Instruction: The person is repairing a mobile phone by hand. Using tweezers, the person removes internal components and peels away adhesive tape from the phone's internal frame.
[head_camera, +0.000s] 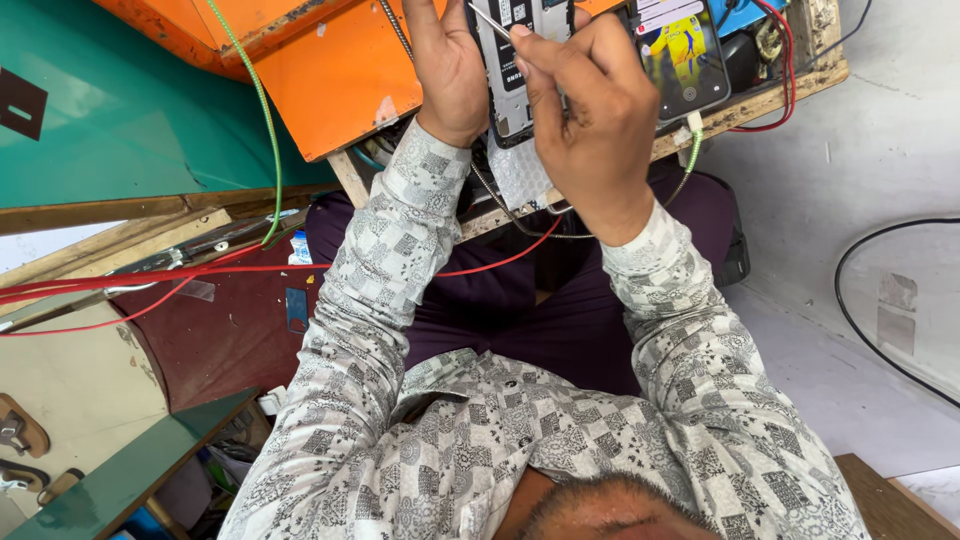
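We hold the opened phone (515, 70) at twelve o'clock, our left hand (450, 75) wrapped around its left edge, fingers clasping it. Our right hand (590, 110) pinches thin tweezers (490, 22), tip over the bared inside. The back is already off, so the inner work seems underway, reassembly left. A second phone (685, 55), screen lit, lies at one o'clock, plugged into a cable (693, 150).

Both my arms in grey patterned sleeves reach fwd, elbows bent. My left hand (450, 70) is up, fingers curled in a grip, wrist straight. My right hand (590, 110) is beside it, fingertips pinched tight, knuckles toward me.
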